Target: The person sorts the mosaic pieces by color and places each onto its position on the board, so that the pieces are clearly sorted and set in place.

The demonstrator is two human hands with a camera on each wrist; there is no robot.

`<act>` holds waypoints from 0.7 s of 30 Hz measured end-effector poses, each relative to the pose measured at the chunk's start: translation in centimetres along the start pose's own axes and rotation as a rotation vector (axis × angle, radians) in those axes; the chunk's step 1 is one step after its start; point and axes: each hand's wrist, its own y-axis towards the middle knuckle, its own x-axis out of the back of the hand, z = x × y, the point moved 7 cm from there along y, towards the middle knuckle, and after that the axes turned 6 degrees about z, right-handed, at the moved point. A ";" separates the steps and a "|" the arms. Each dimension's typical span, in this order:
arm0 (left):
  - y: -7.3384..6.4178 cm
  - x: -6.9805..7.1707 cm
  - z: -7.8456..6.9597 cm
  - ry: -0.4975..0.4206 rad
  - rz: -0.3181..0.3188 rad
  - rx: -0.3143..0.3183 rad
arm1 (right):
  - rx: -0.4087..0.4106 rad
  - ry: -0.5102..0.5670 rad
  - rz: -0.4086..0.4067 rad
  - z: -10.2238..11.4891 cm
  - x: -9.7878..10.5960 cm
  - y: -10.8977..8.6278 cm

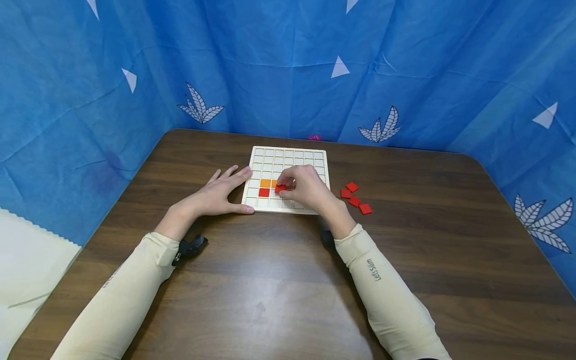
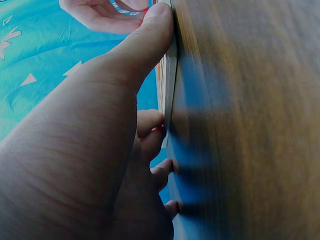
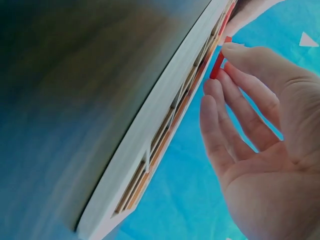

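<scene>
A pale wooden grid board (image 1: pixel 288 154) lies flat on the table. Orange tiles (image 1: pixel 265 183) and a red tile (image 1: pixel 264 192) sit in its cells toward the lower left. My left hand (image 1: pixel 216 195) is spread at the board's left side, thumb at the near corner and fingertips along the edge. Between thumb and fingers, my right hand (image 1: pixel 306 186) pinches a red square tile (image 3: pixel 218 61) just above the board. In the right wrist view this tile is tilted, with the board's edge beside it. The right hand hides part of the board in the head view.
Several loose red tiles (image 1: pixel 354 201) lie on the brown wooden table (image 1: pixel 427 225) to the right of the board. A blue patterned cloth (image 1: pixel 279 65) hangs behind the table. White fabric (image 1: pixel 31 270) is at the far left.
</scene>
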 end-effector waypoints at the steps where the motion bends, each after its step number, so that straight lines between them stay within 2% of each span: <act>1: 0.0 0.0 0.0 0.001 0.000 0.001 | -0.003 -0.002 0.004 0.1 -0.1 0.1; 11: 0.0 0.0 0.0 0.003 -0.008 -0.006 | 0.007 -0.100 0.041 1.3 -1.0 0.4; 21: 0.2 0.0 0.2 0.000 -0.013 -0.012 | 0.052 -0.109 0.049 1.9 -1.2 0.0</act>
